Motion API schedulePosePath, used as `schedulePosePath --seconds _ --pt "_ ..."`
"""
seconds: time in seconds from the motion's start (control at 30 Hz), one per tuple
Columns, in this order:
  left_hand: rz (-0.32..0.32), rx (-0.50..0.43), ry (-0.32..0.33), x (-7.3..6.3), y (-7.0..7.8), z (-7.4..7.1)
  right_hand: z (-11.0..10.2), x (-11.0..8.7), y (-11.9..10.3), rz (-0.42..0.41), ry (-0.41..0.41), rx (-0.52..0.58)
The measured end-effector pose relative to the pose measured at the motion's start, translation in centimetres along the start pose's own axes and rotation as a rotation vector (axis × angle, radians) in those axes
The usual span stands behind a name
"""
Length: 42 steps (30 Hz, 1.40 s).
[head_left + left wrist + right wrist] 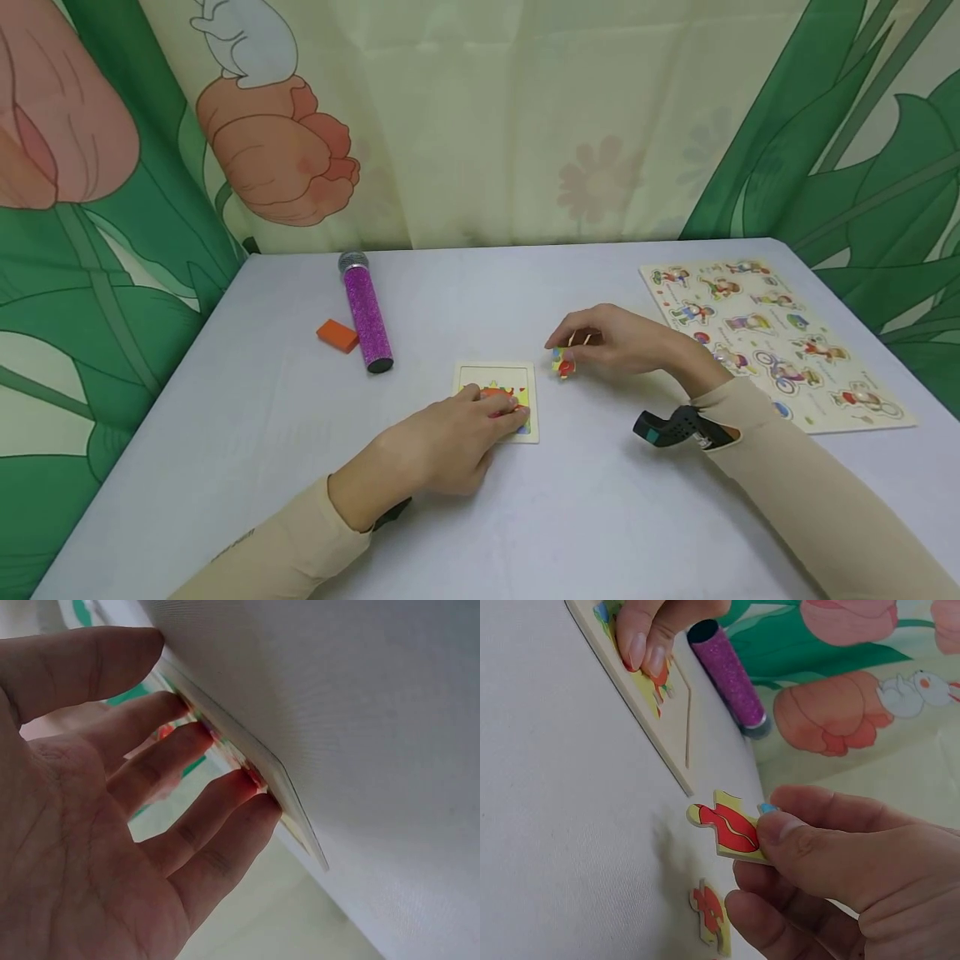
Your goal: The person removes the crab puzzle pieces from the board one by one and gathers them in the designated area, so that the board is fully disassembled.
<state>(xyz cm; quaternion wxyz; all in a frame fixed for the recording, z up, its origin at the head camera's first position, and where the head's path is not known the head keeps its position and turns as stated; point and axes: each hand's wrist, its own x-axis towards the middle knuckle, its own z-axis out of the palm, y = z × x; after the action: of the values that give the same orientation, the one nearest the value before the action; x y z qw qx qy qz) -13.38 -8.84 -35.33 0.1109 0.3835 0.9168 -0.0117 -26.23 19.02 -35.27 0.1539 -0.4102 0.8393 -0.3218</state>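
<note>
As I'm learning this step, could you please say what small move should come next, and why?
Probably move the right hand over the bare end of the puzzle tray: it pinches a loose puzzle piece, that end looks unfilled, and the left hand rests on the pieces inside.

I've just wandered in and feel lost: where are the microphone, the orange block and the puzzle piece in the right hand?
Microphone (367,315): head view, middle of its purple handle.
Orange block (337,334): head view, its upper face.
Held puzzle piece (733,829): right wrist view, its red-printed face.
</note>
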Motion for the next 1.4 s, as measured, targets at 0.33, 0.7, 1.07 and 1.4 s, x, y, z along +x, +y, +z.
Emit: schedulePosePath --seconds 0.33,0.7,1.07,1.4 --pt "-0.003 -0.005 -0.003 -0.1 0.1 -0.1 -1.5 -2.5 1.1 0.056 0.047 0.01" --pt "0.005 0.018 0.011 -0.2 0.1 -0.2 -2.6 -4.3 2.1 0.071 0.083 -0.01" --pt "0.006 0.015 0.007 -0.1 0.3 -0.1 -3.2 -6.2 3.7 0.149 0.083 -0.029" --pt "0.0 0.006 -0.004 -0.1 0.2 -0.2 -3.5 -7.2 5.2 0.1 0.089 -0.017"
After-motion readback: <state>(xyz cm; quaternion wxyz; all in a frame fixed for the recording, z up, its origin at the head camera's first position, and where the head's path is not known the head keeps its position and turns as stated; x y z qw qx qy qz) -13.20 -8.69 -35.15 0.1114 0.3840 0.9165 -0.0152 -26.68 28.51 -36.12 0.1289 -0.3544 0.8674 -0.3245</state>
